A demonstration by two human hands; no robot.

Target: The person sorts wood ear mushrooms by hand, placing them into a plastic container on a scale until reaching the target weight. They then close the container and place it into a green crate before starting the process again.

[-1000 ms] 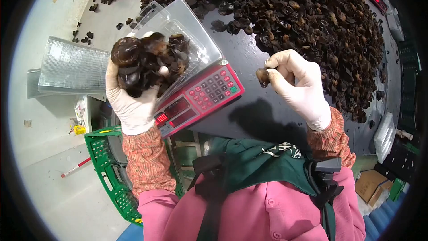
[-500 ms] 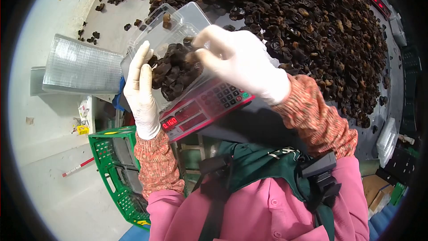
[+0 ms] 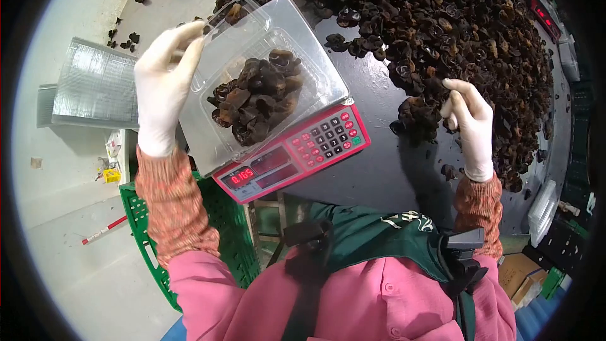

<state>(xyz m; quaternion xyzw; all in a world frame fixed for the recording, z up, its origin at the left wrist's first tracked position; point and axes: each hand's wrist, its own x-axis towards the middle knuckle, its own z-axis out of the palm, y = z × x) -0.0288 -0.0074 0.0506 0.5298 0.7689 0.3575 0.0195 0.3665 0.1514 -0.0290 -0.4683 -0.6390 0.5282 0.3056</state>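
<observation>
Where the gloved fingers of the left hand (image 3: pixel 161 82) curl over the hinged lid of the clear plastic clamshell box (image 3: pixel 252 82), their tips blur against the plastic, gripping its edge. The box, part-filled with dark wrinkled dried fungus (image 3: pixel 255 102), sits on the red-faced digital scale (image 3: pixel 297 148). The right hand (image 3: pixel 470 123) pinches narrowly into the big heap of the same fungus (image 3: pixel 442 19) on the dark table (image 3: pixel 372 170). A green plastic crate (image 3: pixel 151 227) is half hidden behind the left sleeve.

A single head-worn view looks steeply down, close over the scale (image 3: pixel 297 145) and dark table (image 3: pixel 379 164).
</observation>
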